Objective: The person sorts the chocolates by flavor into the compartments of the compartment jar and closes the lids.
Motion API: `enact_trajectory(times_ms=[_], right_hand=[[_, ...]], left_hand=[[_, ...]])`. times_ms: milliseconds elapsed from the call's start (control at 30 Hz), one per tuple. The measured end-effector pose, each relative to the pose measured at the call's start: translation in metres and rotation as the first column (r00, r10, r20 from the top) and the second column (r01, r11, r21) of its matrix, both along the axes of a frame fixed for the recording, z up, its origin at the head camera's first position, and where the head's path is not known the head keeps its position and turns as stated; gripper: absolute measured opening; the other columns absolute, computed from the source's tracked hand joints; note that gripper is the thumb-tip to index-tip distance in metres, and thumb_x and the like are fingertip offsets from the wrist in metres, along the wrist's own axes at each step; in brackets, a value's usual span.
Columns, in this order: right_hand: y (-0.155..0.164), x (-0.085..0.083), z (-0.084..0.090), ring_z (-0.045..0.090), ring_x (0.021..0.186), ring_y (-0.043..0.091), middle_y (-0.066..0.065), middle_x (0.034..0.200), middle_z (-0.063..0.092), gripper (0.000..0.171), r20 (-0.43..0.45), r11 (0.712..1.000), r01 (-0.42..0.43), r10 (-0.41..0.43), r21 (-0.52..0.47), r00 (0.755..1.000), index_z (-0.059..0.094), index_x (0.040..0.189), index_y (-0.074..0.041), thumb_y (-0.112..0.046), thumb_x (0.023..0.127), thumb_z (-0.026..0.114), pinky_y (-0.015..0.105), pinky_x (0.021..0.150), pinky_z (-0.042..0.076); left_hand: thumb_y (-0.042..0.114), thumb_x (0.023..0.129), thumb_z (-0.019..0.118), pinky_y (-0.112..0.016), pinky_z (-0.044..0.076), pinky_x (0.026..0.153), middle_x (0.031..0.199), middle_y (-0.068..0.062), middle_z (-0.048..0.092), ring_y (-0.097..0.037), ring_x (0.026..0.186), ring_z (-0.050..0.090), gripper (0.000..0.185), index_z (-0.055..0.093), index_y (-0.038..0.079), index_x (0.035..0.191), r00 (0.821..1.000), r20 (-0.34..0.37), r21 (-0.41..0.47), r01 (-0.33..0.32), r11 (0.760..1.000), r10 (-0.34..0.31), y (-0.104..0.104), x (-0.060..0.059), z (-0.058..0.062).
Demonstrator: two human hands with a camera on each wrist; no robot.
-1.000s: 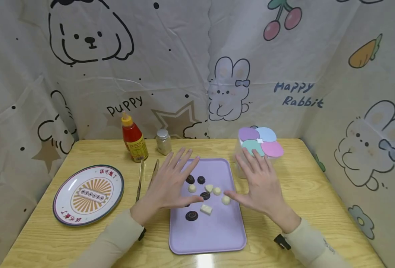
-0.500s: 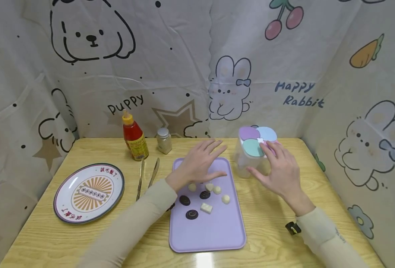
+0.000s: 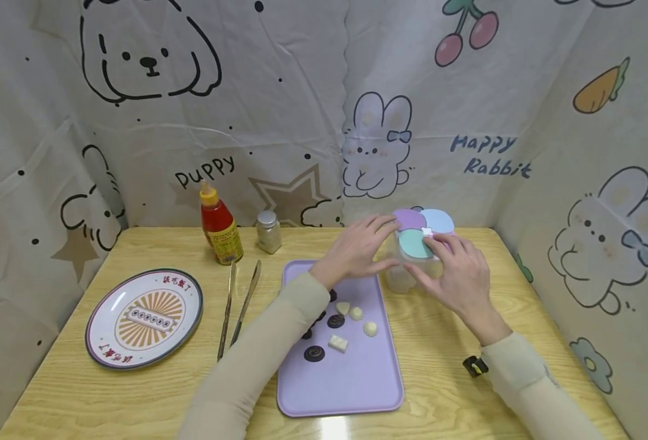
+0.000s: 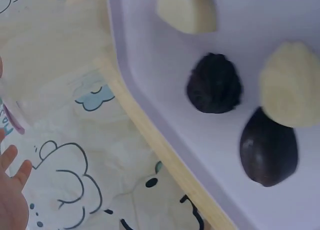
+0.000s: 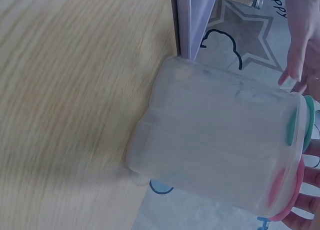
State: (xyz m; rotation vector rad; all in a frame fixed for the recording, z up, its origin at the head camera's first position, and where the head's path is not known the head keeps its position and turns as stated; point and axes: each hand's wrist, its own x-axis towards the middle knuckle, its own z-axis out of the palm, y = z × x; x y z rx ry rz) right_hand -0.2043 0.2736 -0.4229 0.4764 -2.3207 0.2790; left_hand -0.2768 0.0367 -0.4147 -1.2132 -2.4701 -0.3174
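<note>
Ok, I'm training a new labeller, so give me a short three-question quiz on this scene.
1. True or false: both hands touch the clear container.
2. Which lies between the plate and the purple tray? A) tongs B) red sauce bottle C) shaker
3. What two colours are the sweets on the tray?

Key: 1 true; 2 A; 3 dark brown and cream white.

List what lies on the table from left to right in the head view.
Plate → tongs → red sauce bottle → small shaker jar → purple tray → clear container with the pastel lid.
</note>
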Motion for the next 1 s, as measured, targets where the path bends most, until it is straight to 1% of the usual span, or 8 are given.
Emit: enact_trajectory(times_ms=[100,167,300,433,533,667,833,1000], right_hand=[[-0.002,-0.002,0.000,0.068,0.109,0.043,0.017,0.121,0.074,0.087,-0.022,1.000,-0.005,0.005,-0.001,1.000,0.076,0.117,-0.006,-0.084,0.092,0.047,0.057,0.081,0.056],[-0.002,-0.004,-0.001,0.069,0.108,0.042,0.017,0.119,0.075,0.078,-0.038,1.000,-0.017,0.017,-0.003,0.999,0.076,0.115,-0.005,-0.077,0.093,0.056,0.056,0.080,0.057],[0.000,-0.005,-0.002,0.071,0.103,0.041,0.018,0.114,0.077,0.056,-0.067,0.999,-0.046,0.046,0.006,0.997,0.077,0.112,-0.003,-0.053,0.088,0.077,0.053,0.078,0.058],[0.003,-0.006,0.001,0.073,0.100,0.040,0.018,0.113,0.078,0.052,-0.071,0.998,-0.057,0.058,0.029,0.996,0.078,0.110,-0.003,-0.047,0.084,0.081,0.051,0.076,0.059],[0.005,-0.007,0.003,0.073,0.101,0.039,0.017,0.114,0.077,0.052,-0.057,0.997,-0.063,0.065,0.037,0.996,0.078,0.110,-0.003,-0.049,0.085,0.080,0.050,0.076,0.060],[0.008,-0.009,0.004,0.073,0.103,0.038,0.016,0.115,0.077,0.054,-0.052,0.996,-0.082,0.084,0.046,0.995,0.078,0.110,-0.004,-0.053,0.089,0.076,0.049,0.074,0.060],[0.014,-0.012,0.002,0.074,0.101,0.035,0.013,0.113,0.079,0.065,-0.085,0.990,-0.116,0.122,0.075,0.989,0.079,0.107,-0.006,-0.066,0.100,0.057,0.045,0.067,0.059],[0.020,-0.016,0.001,0.075,0.101,0.033,0.011,0.111,0.080,0.070,-0.115,0.981,-0.148,0.163,0.127,0.980,0.079,0.105,-0.008,-0.070,0.103,0.046,0.042,0.065,0.059]], left_hand=[[0.059,0.098,0.066,-0.039,0.039,0.125,0.162,-0.007,0.051,-0.026,0.150,0.048,0.074,0.050,0.014,0.154,1.000,-0.003,-0.008,0.012,1.000,-0.012,0.006,-0.002,0.003],[0.059,0.098,0.066,-0.038,0.038,0.126,0.162,-0.004,0.051,-0.026,0.152,0.046,0.071,0.052,0.016,0.153,1.000,0.005,-0.020,0.021,1.000,-0.021,0.008,-0.002,0.004],[0.054,0.099,0.067,-0.037,0.034,0.128,0.163,-0.003,0.050,-0.026,0.156,0.042,0.066,0.054,0.015,0.151,0.997,0.067,-0.017,0.034,0.999,-0.033,0.012,-0.003,0.004],[0.049,0.099,0.070,-0.036,0.032,0.129,0.161,-0.005,0.051,-0.026,0.155,0.043,0.062,0.056,0.013,0.148,0.991,0.122,0.030,0.048,0.998,-0.052,0.016,-0.004,0.003],[0.048,0.098,0.071,-0.037,0.033,0.129,0.159,-0.006,0.053,-0.026,0.153,0.046,0.061,0.058,0.012,0.145,0.992,0.112,0.054,0.054,0.997,-0.060,0.018,-0.004,0.002],[0.049,0.097,0.072,-0.036,0.037,0.126,0.155,-0.005,0.057,-0.025,0.149,0.050,0.059,0.060,0.013,0.143,0.996,0.072,0.064,0.049,0.997,-0.053,0.018,-0.003,0.001],[0.050,0.096,0.073,-0.039,0.040,0.124,0.151,-0.004,0.060,-0.026,0.145,0.053,0.058,0.063,0.014,0.140,0.998,0.036,0.074,0.040,0.996,-0.043,0.019,0.000,-0.002],[0.052,0.095,0.075,-0.040,0.040,0.124,0.147,-0.003,0.063,-0.025,0.143,0.054,0.058,0.064,0.015,0.137,0.999,0.036,0.094,0.015,0.995,-0.019,0.021,0.003,-0.004]])
